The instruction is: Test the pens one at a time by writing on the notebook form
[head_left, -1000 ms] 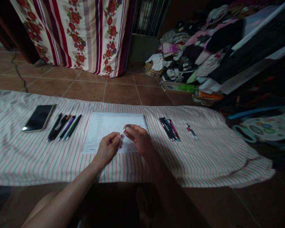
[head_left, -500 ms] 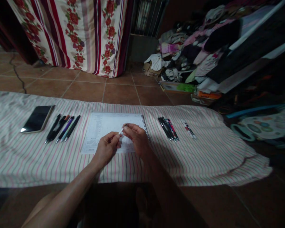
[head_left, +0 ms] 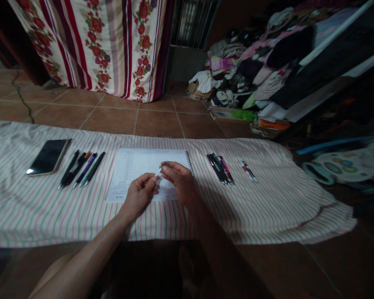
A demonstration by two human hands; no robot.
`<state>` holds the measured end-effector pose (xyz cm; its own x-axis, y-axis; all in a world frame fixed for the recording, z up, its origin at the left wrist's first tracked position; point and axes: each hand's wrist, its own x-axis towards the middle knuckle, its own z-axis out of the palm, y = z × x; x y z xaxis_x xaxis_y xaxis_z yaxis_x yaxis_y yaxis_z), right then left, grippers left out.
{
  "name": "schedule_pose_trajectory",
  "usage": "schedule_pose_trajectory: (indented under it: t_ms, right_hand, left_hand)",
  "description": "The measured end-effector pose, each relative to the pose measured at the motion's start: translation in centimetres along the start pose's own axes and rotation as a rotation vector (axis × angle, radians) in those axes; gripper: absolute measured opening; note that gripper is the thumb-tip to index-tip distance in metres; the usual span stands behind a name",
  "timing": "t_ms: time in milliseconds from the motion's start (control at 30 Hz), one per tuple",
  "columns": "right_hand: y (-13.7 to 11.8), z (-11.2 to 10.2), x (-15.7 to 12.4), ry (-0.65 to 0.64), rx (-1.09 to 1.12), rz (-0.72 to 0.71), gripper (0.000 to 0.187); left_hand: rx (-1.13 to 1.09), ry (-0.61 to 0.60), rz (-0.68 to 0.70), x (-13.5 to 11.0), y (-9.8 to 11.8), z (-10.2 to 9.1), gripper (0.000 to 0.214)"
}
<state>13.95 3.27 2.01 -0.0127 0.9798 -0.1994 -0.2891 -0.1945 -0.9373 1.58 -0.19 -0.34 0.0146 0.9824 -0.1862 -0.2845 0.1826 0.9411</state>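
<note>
My left hand (head_left: 140,194) and my right hand (head_left: 180,181) meet over a spiral notebook (head_left: 134,166) that lies open on a striped cloth (head_left: 268,199). Both hands pinch the ends of a thin white pen (head_left: 158,171), held between their fingertips just above the page. Several dark pens (head_left: 81,168) lie in a row left of the notebook. Another bunch of pens (head_left: 220,168) lies to its right, with a single white pen (head_left: 247,169) further right.
A black phone (head_left: 48,156) lies at the cloth's left end. Beyond the cloth is brown tiled floor (head_left: 156,120), a flowered curtain (head_left: 106,45) at the back and a heap of clothes (head_left: 252,70) at the back right. A round colourful toy (head_left: 345,166) sits at the right.
My hands have stayed together on the white pen, with only slight finger movement. The view has shifted a little.
</note>
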Motion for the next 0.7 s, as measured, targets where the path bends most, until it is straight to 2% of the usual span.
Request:
schedule_pose_trajectory:
  t_ms: [567,700]
  right_hand:
    - [-0.06,-0.43,0.10,-0.011,-0.003,0.003,0.028]
    - [-0.11,-0.80,0.29,0.037,-0.019,0.004,0.029]
  left_hand:
    - [-0.043,0.006,-0.025,-0.04,-0.03,0.08,0.030]
    - [-0.023,0.018,-0.032,-0.02,0.09,-0.01,0.032]
